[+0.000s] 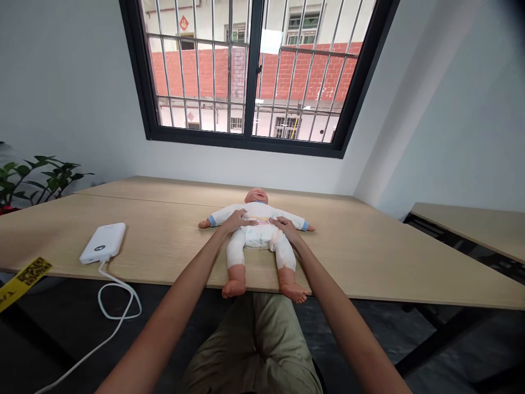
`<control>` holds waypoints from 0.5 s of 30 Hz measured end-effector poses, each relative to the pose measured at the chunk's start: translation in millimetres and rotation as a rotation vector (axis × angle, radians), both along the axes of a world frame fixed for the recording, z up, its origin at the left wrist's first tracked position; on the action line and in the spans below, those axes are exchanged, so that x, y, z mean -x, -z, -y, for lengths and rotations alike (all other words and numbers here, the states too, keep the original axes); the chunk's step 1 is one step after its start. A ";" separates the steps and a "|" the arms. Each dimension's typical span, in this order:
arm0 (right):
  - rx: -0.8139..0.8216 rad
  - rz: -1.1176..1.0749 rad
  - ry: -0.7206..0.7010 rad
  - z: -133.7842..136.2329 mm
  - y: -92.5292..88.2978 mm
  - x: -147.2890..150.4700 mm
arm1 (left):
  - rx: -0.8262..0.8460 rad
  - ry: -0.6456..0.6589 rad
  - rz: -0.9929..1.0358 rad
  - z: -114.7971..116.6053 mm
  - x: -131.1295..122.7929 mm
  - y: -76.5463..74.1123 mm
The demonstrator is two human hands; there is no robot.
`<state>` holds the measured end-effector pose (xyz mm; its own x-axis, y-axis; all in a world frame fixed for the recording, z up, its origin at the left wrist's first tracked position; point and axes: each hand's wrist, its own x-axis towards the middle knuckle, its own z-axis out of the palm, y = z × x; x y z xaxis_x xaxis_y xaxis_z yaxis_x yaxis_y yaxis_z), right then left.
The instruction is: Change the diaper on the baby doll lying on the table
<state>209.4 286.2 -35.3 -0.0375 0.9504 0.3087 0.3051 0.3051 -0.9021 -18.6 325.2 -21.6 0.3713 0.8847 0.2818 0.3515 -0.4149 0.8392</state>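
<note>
A baby doll lies on its back on the table, head away from me and bare feet at the near edge. It wears a white long-sleeved top with blue cuffs, white leggings and a white diaper. Its arms are spread out sideways. My left hand holds the doll's waist on the left side, its thumb lying across the belly. At the opposite side of the waist, my right hand holds it the same way. The fingers' far ends are partly hidden against the doll's sides.
The light wooden table reaches the wall below a barred window. To the left lies a white power bank with a white cable hanging over the edge. A plant stands far left; a second table is at right.
</note>
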 end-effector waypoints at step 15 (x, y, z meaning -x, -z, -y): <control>0.012 -0.004 -0.007 -2.0 2.5 0.0 | 0.051 0.014 0.109 19.1 -2.1 -3.3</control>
